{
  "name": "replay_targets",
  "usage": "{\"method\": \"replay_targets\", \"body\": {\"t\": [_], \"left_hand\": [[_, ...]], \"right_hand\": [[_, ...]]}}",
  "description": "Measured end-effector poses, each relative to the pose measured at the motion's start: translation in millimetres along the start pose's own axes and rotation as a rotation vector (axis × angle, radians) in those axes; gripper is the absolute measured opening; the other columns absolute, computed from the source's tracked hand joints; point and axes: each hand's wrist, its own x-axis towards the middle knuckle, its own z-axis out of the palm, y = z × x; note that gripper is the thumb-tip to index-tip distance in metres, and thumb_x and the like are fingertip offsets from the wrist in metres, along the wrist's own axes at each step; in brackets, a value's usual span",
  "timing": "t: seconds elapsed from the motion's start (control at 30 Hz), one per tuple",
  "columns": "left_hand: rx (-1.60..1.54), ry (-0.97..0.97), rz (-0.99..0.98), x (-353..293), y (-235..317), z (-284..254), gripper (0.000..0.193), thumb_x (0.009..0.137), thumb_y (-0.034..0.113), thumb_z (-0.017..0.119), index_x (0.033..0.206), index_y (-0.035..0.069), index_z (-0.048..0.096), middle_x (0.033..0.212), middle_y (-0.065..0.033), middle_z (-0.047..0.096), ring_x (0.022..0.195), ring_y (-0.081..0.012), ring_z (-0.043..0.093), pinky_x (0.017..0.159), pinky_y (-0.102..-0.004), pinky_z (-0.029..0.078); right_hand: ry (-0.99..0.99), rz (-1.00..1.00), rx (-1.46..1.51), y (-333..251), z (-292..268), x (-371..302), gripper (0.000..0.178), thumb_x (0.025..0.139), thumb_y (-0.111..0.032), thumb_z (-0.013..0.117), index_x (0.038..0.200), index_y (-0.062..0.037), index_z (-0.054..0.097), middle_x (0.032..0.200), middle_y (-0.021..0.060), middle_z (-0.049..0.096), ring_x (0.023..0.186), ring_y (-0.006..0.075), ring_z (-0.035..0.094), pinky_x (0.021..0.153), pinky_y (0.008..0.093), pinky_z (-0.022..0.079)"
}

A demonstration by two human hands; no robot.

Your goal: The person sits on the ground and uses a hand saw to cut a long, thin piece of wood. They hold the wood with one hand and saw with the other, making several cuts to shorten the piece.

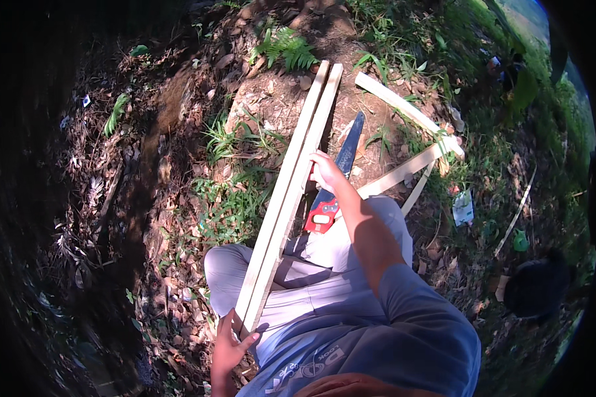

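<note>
Two long pale wooden strips (286,185) lie side by side, running from my lap out over the ground, with a narrow dark gap between them toward the far end. At their near ends, my left hand (229,349) has its thumb and fingers around the wood. My right hand (326,172) grips the right strip from its outer side, about midway along. Just right of that hand is a handsaw (344,159) with a dark blue blade and a red handle. Its handle rests by my bent leg, and the blade points away from me.
More pale wooden pieces (404,167) lie at the right, meeting at an angle. A fern (288,49) grows beyond the strips. White litter (463,208) and a dark round object (536,288) are farther right. Leaf litter and low weeds cover the ground.
</note>
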Motion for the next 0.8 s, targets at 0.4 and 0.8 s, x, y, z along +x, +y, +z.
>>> {"method": "replay_targets", "body": {"t": [0.4,0.8], "left_hand": [[0.274,0.101,0.097,11,10,12,0.079,0.077,0.010,0.092,0.146,-0.005,0.055,0.131,-0.0226,0.059,0.119,-0.0370,0.062,0.105,-0.0446,0.051],[0.246,0.237,0.088,-4,-4,28,0.076,0.078,0.015,0.087,0.145,-0.006,0.058,0.117,-0.0198,0.060,0.110,-0.0340,0.062,0.100,-0.0423,0.052]], "right_hand": [[-0.052,-0.006,-0.014,-5,0,7,0.043,0.100,-0.030,0.060,0.140,-0.0140,0.061,0.126,0.0024,0.070,0.109,0.0166,0.069,0.085,0.0419,0.056],[0.108,-0.155,0.241,20,44,12,0.031,0.102,-0.017,0.070,0.128,-0.0020,0.062,0.122,0.0096,0.070,0.117,0.0184,0.066,0.105,0.0344,0.049]]}}
